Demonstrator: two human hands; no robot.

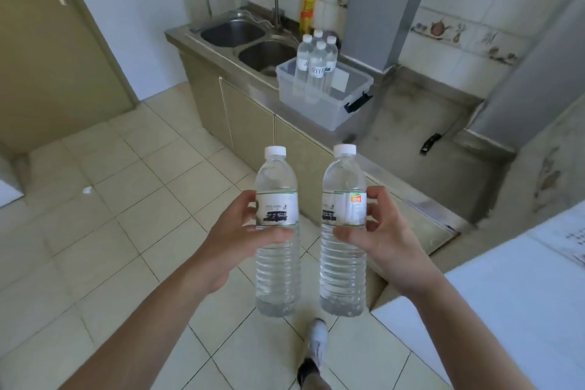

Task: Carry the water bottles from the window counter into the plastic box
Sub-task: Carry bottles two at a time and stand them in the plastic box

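I hold two clear water bottles upright in front of me, both with white caps and white labels. My left hand (243, 231) grips the left bottle (278, 263) around its label. My right hand (376, 234) grips the right bottle (343, 266) the same way. Ahead, on the steel counter, stands the clear plastic box (329, 104) with a black latch. Several more water bottles (316, 68) stand upright inside it at its far left end.
A double steel sink (250, 41) with a tall tap lies left of the box, with a yellow bottle (306, 11) behind it. A small black object (430, 143) lies on the stained counter (411, 117). A white surface (506, 301) juts in at right. A door (47, 57) is at left.
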